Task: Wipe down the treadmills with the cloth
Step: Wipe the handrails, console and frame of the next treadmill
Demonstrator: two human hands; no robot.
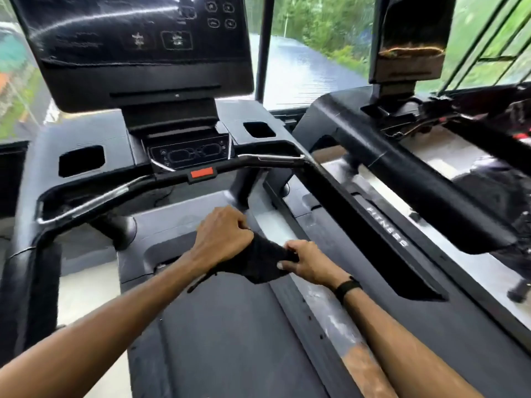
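Both forearms are reaching forward over the treadmill belt, which is showing dusty, scuffed side rails. A black wristband is sitting on the right wrist.

Both hands are gripping the black cloth between them, held in the air above the front of the belt, not touching the deck. Left hand is curling its fingers round the cloth's upper left part, knuckles up. Right hand is pinching the cloth's right edge, thumb pointing left. A thin strand is hanging from the cloth near the left wrist.

Further out, the curved handlebar is crossing the frame with a red stop tab at its middle. Behind it, two recessed cup holders are flanking the small control panel; cannot tell if anything is inside, they are reading as dark. The big console screen is standing above, dark with faint icons.

A second treadmill is standing just beside on the right. Windows beyond are showing greenery.
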